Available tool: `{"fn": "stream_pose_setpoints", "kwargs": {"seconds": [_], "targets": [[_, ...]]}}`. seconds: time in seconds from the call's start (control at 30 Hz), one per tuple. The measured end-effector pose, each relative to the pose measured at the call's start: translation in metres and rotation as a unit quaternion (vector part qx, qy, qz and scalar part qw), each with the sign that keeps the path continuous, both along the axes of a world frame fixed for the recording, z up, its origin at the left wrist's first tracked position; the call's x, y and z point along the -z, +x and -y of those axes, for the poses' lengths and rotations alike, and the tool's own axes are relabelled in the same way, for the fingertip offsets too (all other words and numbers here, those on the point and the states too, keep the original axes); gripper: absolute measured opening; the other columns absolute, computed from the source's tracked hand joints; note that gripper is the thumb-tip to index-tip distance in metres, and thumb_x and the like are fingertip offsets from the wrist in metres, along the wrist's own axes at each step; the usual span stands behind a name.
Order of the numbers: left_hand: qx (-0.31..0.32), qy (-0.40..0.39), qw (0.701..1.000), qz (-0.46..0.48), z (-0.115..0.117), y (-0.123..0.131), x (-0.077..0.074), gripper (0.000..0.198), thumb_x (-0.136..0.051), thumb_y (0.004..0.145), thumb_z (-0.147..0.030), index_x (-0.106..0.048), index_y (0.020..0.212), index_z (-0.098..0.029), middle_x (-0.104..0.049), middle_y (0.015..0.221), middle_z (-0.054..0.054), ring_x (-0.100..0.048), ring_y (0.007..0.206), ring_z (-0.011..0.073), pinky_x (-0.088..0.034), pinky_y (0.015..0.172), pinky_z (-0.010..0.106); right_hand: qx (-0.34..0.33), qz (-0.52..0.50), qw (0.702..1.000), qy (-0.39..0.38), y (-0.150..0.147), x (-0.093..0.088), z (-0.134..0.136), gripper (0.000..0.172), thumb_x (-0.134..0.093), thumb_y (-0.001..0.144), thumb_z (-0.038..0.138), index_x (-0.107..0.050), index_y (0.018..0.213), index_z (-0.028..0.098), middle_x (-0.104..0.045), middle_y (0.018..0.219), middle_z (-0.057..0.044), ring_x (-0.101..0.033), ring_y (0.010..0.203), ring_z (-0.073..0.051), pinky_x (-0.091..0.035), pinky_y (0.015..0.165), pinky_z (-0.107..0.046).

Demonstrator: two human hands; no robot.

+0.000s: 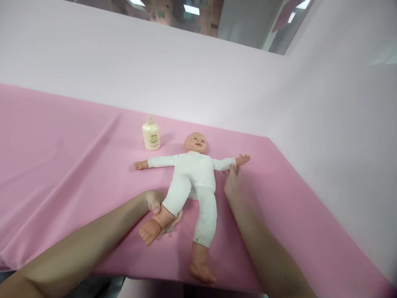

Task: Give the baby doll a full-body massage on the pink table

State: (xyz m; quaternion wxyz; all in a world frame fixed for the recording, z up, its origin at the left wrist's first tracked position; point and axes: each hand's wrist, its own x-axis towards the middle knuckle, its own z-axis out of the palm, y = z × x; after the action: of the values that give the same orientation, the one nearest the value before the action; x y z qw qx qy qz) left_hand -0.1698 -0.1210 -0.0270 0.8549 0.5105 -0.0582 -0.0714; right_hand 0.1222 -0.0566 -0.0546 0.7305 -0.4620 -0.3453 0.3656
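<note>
A baby doll (192, 174) in a white one-piece suit lies on its back on a pink cloth (62, 157), arms spread wide. My left hand (156, 207) is wrapped round the doll's lower leg just above the bare foot, lifting it slightly. My right hand (232, 182) lies next to the doll's outstretched arm, fingertips touching the white sleeve near the wrist; its fingers look pressed together on the sleeve. The doll's other leg lies straight, its foot near the cloth's front edge.
A small cream lotion bottle (151, 134) stands upright behind the doll's head, to the left. White walls (186, 62) close off the back and right side. The pink cloth ends at the table's front edge (149, 277).
</note>
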Motion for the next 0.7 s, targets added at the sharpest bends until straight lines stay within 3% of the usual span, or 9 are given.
{"fn": "stream_pose_setpoints", "kwargs": {"seconds": [0.1, 0.2, 0.27, 0.4, 0.47, 0.53, 0.6, 0.7], "targets": [[0.039, 0.030, 0.999, -0.023, -0.001, 0.005, -0.001, 0.056, -0.089, 0.055, -0.057, -0.073, 0.091, -0.016, -0.073, 0.075, 0.010, -0.072, 0.068, 0.0321, -0.060, 0.075, 0.049, -0.004, -0.079, 0.995, -0.056, 0.007, 0.003, -0.005, 0.061, -0.053, 0.094, 0.039, -0.036, 0.152, 0.031, -0.057, 0.148, -0.009, -0.065, 0.126, -0.019, -0.052, 0.110, -0.045], [0.015, 0.082, 0.996, -0.025, -0.002, 0.010, 0.000, 0.050, -0.098, 0.044, -0.040, -0.073, 0.081, -0.018, -0.074, 0.081, 0.009, -0.075, 0.077, 0.0336, -0.062, 0.070, 0.045, -0.005, -0.104, 0.992, -0.066, 0.010, 0.005, -0.007, 0.056, -0.051, 0.096, 0.038, -0.039, 0.150, 0.029, -0.061, 0.145, -0.009, -0.067, 0.124, -0.019, -0.053, 0.109, -0.042], [0.014, 0.097, 0.995, -0.017, -0.003, 0.013, 0.002, 0.050, -0.100, 0.040, -0.033, -0.073, 0.079, -0.019, -0.074, 0.082, 0.008, -0.075, 0.078, 0.0340, -0.062, 0.069, 0.044, -0.007, -0.100, 0.993, -0.055, 0.010, 0.005, -0.007, 0.061, -0.052, 0.096, 0.038, -0.035, 0.154, 0.031, -0.060, 0.146, -0.008, -0.067, 0.124, -0.019, -0.054, 0.108, -0.042], [0.085, 0.074, 0.993, -0.030, -0.006, 0.016, 0.012, 0.054, -0.099, 0.048, -0.037, -0.074, 0.093, -0.018, -0.073, 0.078, 0.008, -0.075, 0.072, 0.0331, -0.063, 0.071, 0.046, -0.033, -0.078, 0.996, -0.034, 0.011, 0.005, -0.006, 0.072, -0.057, 0.093, 0.040, -0.028, 0.160, 0.033, -0.056, 0.152, -0.008, -0.066, 0.127, -0.020, -0.054, 0.107, -0.041], [0.089, 0.072, 0.993, -0.028, -0.007, 0.016, 0.015, 0.055, -0.099, 0.047, -0.038, -0.074, 0.093, -0.017, -0.072, 0.077, 0.008, -0.075, 0.071, 0.0329, -0.063, 0.068, 0.044, -0.038, -0.061, 0.997, -0.030, 0.013, 0.005, -0.006, 0.080, -0.062, 0.089, 0.040, -0.026, 0.161, 0.035, -0.053, 0.155, -0.008, -0.065, 0.129, -0.021, -0.055, 0.106, -0.041], [0.070, 0.088, 0.994, -0.012, -0.006, 0.017, 0.014, 0.054, -0.100, 0.045, -0.040, -0.074, 0.087, -0.017, -0.073, 0.080, 0.009, -0.076, 0.074, 0.0339, -0.062, 0.066, 0.043, -0.027, -0.050, 0.998, -0.028, 0.015, 0.005, -0.006, 0.087, -0.067, 0.085, 0.039, -0.025, 0.161, 0.038, -0.048, 0.159, -0.006, -0.063, 0.131, -0.022, -0.056, 0.105, -0.041], [0.012, 0.117, 0.993, 0.025, -0.004, 0.019, 0.008, 0.053, -0.100, 0.043, -0.043, -0.073, 0.080, -0.017, -0.074, 0.090, 0.011, -0.077, 0.082, 0.0354, -0.062, 0.068, 0.043, -0.016, -0.046, 0.998, -0.030, 0.017, 0.005, -0.005, 0.090, -0.069, 0.083, 0.039, -0.025, 0.161, 0.038, -0.046, 0.161, -0.007, -0.062, 0.133, -0.023, -0.057, 0.103, -0.041], [-0.051, 0.144, 0.986, 0.067, 0.001, 0.022, -0.002, 0.049, -0.099, 0.041, -0.043, -0.069, 0.070, -0.018, -0.074, 0.097, 0.011, -0.075, 0.093, 0.0368, -0.062, 0.074, 0.046, -0.015, -0.029, 0.999, -0.031, 0.018, 0.006, -0.004, 0.092, -0.070, 0.081, 0.040, -0.025, 0.162, 0.034, -0.050, 0.157, -0.011, -0.063, 0.131, -0.025, -0.058, 0.102, -0.042]]}}
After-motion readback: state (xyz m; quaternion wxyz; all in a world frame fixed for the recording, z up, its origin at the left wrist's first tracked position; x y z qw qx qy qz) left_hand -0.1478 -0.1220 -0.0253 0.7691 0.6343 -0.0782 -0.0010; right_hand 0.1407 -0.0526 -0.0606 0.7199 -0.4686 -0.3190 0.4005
